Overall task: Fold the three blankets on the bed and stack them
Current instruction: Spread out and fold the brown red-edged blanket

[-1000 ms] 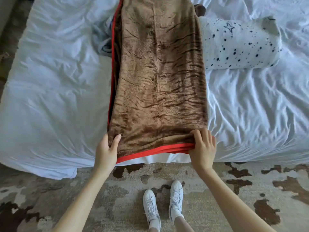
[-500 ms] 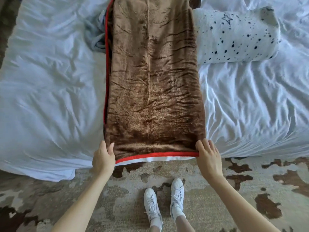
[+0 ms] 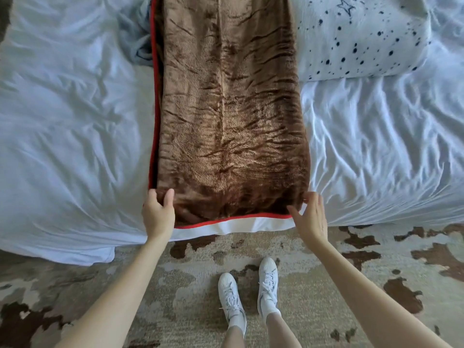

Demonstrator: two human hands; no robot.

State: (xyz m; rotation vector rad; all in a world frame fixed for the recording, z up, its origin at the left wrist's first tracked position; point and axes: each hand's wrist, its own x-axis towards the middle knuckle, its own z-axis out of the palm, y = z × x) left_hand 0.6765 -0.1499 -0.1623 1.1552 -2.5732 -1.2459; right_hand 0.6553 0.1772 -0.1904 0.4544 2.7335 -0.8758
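Observation:
A brown plush blanket [image 3: 231, 116] with a red trim lies as a long folded strip across the white bed [image 3: 65, 136], and its near end reaches the bed's front edge. My left hand [image 3: 158, 214] is at the near left corner, thumb on top of the pile, gripping the edge. My right hand [image 3: 310, 217] is at the near right corner with fingers spread and straight, holding nothing. A white blanket with dark spots [image 3: 361, 43] lies folded at the upper right. A grey blanket [image 3: 136, 38] is bunched up behind the brown one's left edge, mostly hidden.
Rumpled white sheet spreads on both sides of the brown strip. A beige and brown patterned rug [image 3: 185, 292] covers the floor in front of the bed, where my white shoes [image 3: 248, 290] stand.
The brown blanket's near end has been drawn toward the bed's front edge and laid flat. My right hand has let go of its corner and opened. The view has shifted closer.

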